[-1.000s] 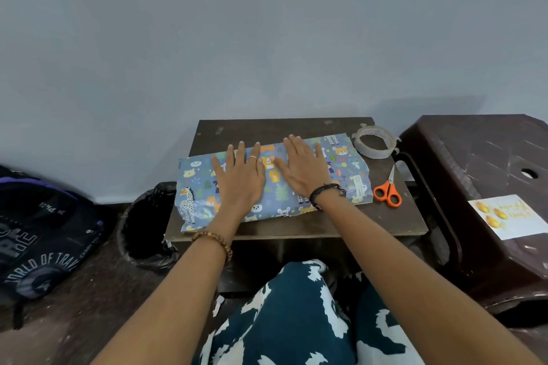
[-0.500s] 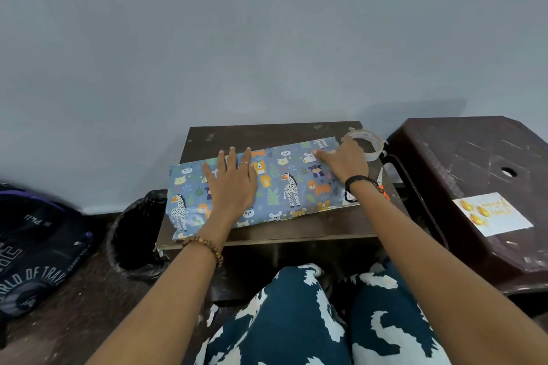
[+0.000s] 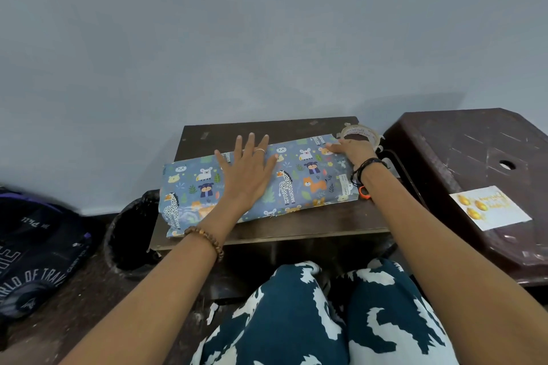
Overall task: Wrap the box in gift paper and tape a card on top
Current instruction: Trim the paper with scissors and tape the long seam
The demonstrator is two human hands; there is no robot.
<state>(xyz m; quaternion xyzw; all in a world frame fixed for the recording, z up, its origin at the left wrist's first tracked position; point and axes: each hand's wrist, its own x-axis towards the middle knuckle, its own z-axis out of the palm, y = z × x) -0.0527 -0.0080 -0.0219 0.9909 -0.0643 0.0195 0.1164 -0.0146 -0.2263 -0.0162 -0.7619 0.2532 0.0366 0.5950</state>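
The box wrapped in blue animal-print gift paper (image 3: 305,175) lies flat on a small dark table (image 3: 311,228). My left hand (image 3: 249,172) presses flat on its middle with fingers spread. My right hand (image 3: 353,151) rests on the box's far right corner, fingers pointing left, right beside a roll of clear tape (image 3: 360,133). Orange scissors (image 3: 364,192) lie mostly hidden under my right wrist. The white card with gold print (image 3: 490,208) lies on a dark brown plastic stool (image 3: 474,157) to the right.
A black bin (image 3: 130,234) stands at the table's left. A dark backpack (image 3: 32,249) lies on the floor at far left. A grey wall rises behind the table. My lap in patterned teal cloth (image 3: 311,320) is at the bottom.
My right hand slid from the box's middle to its far right corner near the tape. My left hand stayed pressed on the box. The camera view shifted slightly.
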